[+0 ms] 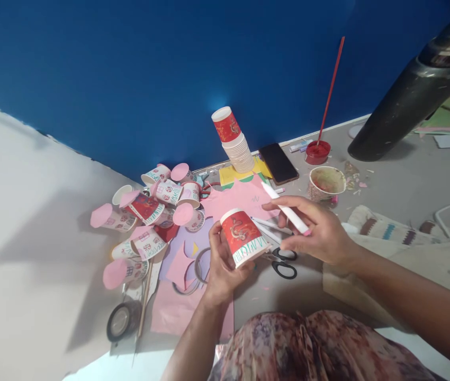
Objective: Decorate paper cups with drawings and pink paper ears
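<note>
My left hand (224, 272) is wrapped round a paper cup (242, 231), tilted, with a red printed band and green zigzag strokes along its lower edge. In my right hand (320, 227) a white marker (286, 209) with a pink end is gripped between thumb and fingers, apart from the cup. Just behind the cup lie more pens (269, 233), partly hidden. Black-handled scissors (284, 264) rest on the table below my right hand. Pink paper (235, 197) with cut edges is spread beyond the cup.
Decorated paper cups (147, 242) with pink discs crowd the left. At the back stand a cup stack (237, 148) and a phone (279, 163). Rightward are a red pot (317, 152) with a stick, a stained cup (327, 181) and a dark bottle (399, 106). Tape (119, 321) lies front left.
</note>
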A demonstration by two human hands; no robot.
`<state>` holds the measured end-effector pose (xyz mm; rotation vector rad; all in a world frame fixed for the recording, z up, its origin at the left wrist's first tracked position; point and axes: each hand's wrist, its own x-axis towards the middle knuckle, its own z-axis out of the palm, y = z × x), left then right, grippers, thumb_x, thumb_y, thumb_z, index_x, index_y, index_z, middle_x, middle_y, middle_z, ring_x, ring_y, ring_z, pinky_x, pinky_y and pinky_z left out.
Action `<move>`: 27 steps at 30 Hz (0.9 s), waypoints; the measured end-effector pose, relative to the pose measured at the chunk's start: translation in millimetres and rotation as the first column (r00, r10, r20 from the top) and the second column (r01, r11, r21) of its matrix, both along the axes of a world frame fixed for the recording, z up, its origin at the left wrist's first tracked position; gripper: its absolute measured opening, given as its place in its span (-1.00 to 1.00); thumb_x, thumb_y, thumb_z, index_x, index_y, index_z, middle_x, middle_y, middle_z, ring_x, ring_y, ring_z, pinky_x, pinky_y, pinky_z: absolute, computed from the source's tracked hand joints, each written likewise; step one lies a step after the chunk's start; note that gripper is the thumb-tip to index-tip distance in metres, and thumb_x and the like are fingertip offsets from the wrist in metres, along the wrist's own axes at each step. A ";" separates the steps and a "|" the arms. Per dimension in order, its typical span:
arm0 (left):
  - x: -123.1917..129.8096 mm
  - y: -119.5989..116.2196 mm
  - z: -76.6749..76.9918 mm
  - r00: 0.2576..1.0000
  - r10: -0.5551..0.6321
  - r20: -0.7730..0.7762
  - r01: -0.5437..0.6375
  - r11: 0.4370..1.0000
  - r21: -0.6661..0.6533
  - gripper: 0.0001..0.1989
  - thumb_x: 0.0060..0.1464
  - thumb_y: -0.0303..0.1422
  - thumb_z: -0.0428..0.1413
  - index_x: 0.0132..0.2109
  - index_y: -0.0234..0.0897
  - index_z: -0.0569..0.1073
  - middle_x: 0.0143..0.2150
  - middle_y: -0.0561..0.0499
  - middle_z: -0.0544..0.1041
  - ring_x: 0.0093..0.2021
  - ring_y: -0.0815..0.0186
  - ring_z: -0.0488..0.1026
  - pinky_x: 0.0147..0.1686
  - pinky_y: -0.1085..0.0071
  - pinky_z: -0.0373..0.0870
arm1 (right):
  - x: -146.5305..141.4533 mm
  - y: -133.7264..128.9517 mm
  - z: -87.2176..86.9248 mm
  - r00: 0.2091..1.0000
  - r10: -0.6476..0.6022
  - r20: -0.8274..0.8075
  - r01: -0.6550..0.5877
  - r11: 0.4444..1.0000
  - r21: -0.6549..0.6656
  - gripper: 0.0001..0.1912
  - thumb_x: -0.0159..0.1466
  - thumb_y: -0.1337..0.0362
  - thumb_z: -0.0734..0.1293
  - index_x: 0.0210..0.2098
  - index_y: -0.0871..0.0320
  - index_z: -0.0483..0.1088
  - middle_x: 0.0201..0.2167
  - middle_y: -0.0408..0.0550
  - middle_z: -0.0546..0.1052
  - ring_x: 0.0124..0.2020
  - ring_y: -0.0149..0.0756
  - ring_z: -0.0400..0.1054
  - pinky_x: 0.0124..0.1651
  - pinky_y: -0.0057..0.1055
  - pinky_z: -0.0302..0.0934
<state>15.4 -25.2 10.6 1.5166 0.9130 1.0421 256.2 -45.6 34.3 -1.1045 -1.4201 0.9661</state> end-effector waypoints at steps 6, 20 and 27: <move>4.9 -5.9 -1.2 0.971 -0.172 0.165 0.206 0.954 -0.219 -0.04 -0.03 -0.13 0.49 0.31 0.01 0.04 0.19 -0.15 0.54 0.08 0.00 0.63 0.05 0.07 0.61 | -0.8 3.7 -11.5 0.981 0.173 0.089 -0.170 0.985 -0.036 0.07 -0.08 -0.05 0.73 0.35 -0.04 0.37 0.31 0.11 0.51 0.15 0.06 0.51 0.11 -0.15 0.45; -9.7 8.0 -13.4 0.993 -0.088 0.082 0.095 0.992 -0.088 0.08 -0.12 -0.17 0.54 0.46 -0.06 0.19 0.53 -0.23 0.19 0.53 -0.17 0.19 0.49 -0.07 0.22 | 4.4 -0.8 -8.7 0.964 0.023 0.265 -0.051 0.993 0.103 -0.29 0.20 0.08 0.61 0.29 -0.03 0.42 0.14 0.08 0.64 0.05 0.01 0.57 -0.02 -0.16 0.51; -9.5 8.6 -20.8 1.000 -0.016 0.011 0.015 0.995 0.101 -0.10 -0.04 -0.45 0.38 0.40 -0.06 0.21 0.45 -0.17 0.22 0.51 -0.07 0.21 0.50 -0.04 0.19 | 5.0 -13.5 2.4 0.998 0.053 0.033 -0.060 0.959 0.276 -0.81 0.48 0.18 0.37 -0.05 0.03 0.64 -0.44 -0.10 0.64 -0.46 -0.23 0.50 -0.29 -0.22 0.42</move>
